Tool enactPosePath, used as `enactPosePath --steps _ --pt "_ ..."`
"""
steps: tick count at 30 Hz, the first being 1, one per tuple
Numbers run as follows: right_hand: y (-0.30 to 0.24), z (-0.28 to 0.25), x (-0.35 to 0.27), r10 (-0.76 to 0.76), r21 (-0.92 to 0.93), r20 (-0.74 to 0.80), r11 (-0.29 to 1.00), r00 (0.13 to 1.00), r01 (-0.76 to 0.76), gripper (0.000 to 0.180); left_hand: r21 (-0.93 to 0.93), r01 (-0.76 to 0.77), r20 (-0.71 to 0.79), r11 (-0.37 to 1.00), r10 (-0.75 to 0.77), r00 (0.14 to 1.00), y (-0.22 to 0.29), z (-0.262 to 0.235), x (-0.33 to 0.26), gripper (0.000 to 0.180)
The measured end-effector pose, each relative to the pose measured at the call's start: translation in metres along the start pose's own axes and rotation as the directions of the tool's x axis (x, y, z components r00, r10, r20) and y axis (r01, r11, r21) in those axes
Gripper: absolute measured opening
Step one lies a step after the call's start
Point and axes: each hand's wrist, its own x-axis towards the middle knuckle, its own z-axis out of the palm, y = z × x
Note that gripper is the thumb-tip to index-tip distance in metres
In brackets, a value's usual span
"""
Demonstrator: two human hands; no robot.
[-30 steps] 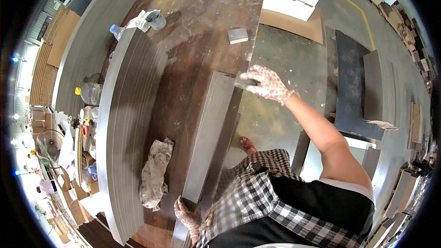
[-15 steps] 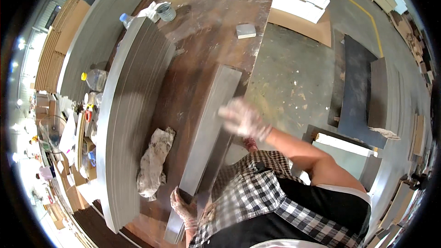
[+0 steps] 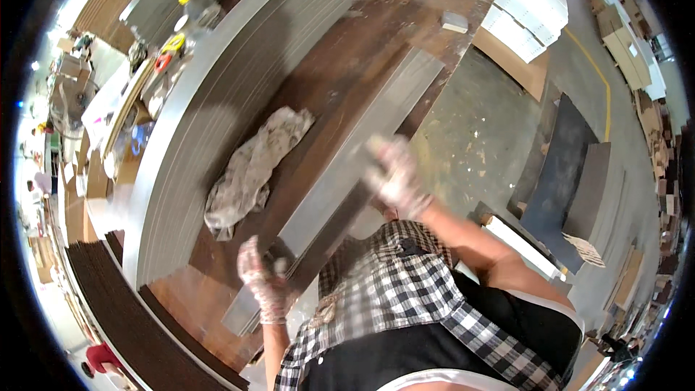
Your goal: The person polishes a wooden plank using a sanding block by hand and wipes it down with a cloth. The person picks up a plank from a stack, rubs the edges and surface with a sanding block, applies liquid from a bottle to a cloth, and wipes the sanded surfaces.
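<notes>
A long, narrow grey board [image 3: 340, 163] lies slantwise on the brown worktable [image 3: 376, 25], along the edge nearest me. My left hand [image 3: 264, 286], in a thin clear glove, is over the board's near end with fingers and thumb apart. A small dark patch shows beside its fingers; whether it is a thing or shadow I cannot tell. Above the board's near long edge, around its middle, is my gloved right hand [image 3: 399, 177], its fingers smeared by motion. A crumpled, stained grey cloth [image 3: 257, 170] lies to the left of the board.
A tall stack of grey boards [image 3: 232, 83] stands along the table's left. A small pale block [image 3: 455, 22] lies near the far right corner. White stacked sheets [image 3: 525, 11] stand beyond it. Dark boards [image 3: 561, 166] rest on the floor at right. Brown sheets [image 3: 137, 326] are stacked lower left.
The view has turned, so the table and stacks appear rotated clockwise. My left hand's fingers have lifted and spread from the board's near end. My right hand is still blurred above the board.
</notes>
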Motion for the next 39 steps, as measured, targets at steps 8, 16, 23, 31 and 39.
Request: enactPosePath --steps 8,16,23,31,39 --pt "-0.091 0.064 -0.07 -0.119 0.075 0.098 0.991 0.988 0.112 0.053 0.101 0.423 -0.054 0.9 -0.42 0.906 -0.152 -0.069 -0.125 0.028" --pt "-0.115 0.138 -0.087 -0.325 -0.066 0.13 0.94 0.937 0.335 0.053 -0.483 0.519 0.068 0.706 -0.56 0.825 -0.244 -0.038 -0.151 0.013" --pt "-0.264 0.254 -0.128 -0.685 0.312 0.452 0.722 0.572 0.618 0.036 -0.72 0.623 0.402 0.305 -0.549 0.733 -0.304 -0.023 -0.167 0.016" --pt "-0.347 0.295 -0.147 -0.868 0.483 0.429 0.453 0.248 0.75 0.034 -0.728 0.647 0.465 0.225 -0.53 0.709 -0.286 -0.044 -0.166 0.014" --pt "-0.147 0.148 -0.068 -0.431 0.078 0.471 0.89 0.77 0.45 0.029 -0.718 0.64 0.408 0.275 -0.578 0.706 -0.278 -0.023 -0.164 0.013"
